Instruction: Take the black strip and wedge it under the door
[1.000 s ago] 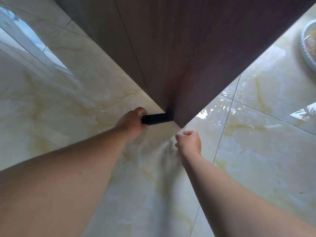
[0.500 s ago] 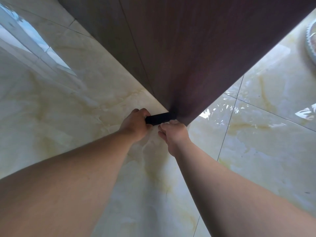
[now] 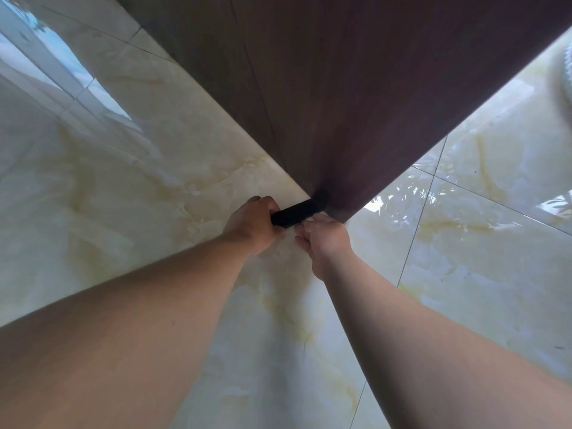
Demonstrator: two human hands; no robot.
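The left hand (image 3: 252, 222) grips one end of the strip (image 3: 295, 212). Its other end seems tucked under the door (image 3: 356, 103). The right hand (image 3: 325, 239) touches the strip, fingers loosely curled.

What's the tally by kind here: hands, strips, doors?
Hands: 2, left hand and right hand, both at the strip
Black strip: 1, far end at the door's bottom corner
Door: 1, dark brown
Total: 4
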